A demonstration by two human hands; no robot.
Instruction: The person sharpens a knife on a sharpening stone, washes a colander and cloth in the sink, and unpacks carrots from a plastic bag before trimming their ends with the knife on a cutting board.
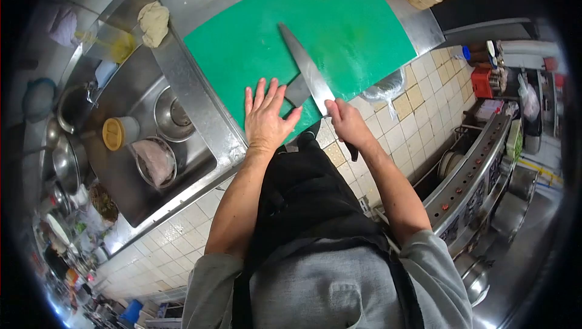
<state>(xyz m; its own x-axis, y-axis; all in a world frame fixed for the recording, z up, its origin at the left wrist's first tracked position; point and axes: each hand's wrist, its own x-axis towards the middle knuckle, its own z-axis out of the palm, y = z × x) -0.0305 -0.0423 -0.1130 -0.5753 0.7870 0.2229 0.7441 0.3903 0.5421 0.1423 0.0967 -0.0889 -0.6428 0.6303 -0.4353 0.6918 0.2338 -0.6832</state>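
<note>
A green cutting board (345, 20) fills the counter, with its left edge beside the metal rim of a sink (115, 177). The left forearm reaches up from the lower left, and the left hand (265, 117) lies palm down on the board at its near left corner. Its fingers are spread and point toward the far edge, clasping nothing; the thumb angles out toward the knife. The right forearm slants in from the lower right with the elbow bent, and the right hand (345, 124) is closed around the handle of a long knife (308, 69), just off the near edge. The thumb side of the fist is up by the heel of the blade, and the dark handle end shows below it. The blade slants over the board from the near edge toward the far left, its tip well short of the far edge. A shadow lies beside the blade, which seems slightly raised, though the view from above does not settle it.

In the sink, a metal bowl (174, 114) sits by the right wall, and nearer is a second bowl holding a pale pink piece of meat (156, 162). A yellow-lidded tub (113, 133) lies to their left. A crumpled cloth (153, 23) rests at the sink's far right corner.
</note>
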